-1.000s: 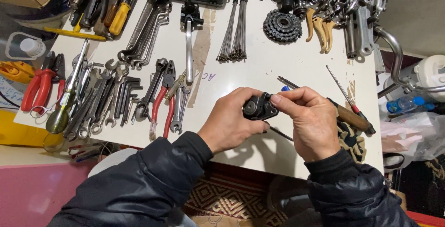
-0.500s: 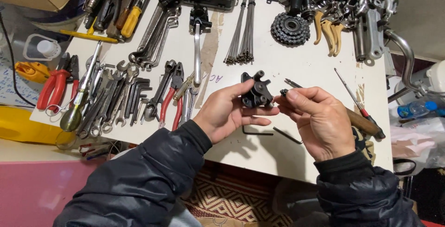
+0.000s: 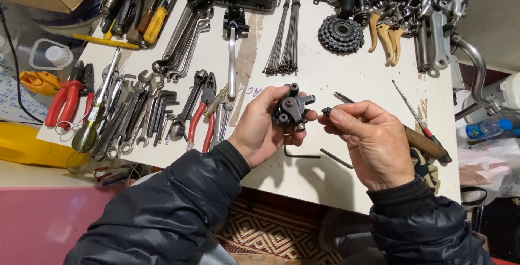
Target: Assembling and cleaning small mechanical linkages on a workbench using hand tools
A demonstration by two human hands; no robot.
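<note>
You're cradling the black metal part (image 3: 293, 108) in your left hand (image 3: 265, 129), fingers clamped around it above the desk (image 3: 346, 64), while your right hand (image 3: 371, 140) is pinching a small bolt (image 3: 326, 111) beside it, lined up toward its side.

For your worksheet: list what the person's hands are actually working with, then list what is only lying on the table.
In hand:
- left hand: black metal part
- right hand: small dark bolt

Lying about:
- hex keys
- red-handled pliers
- spoke bundle
- sprocket cluster
- wooden-handled tool
</note>
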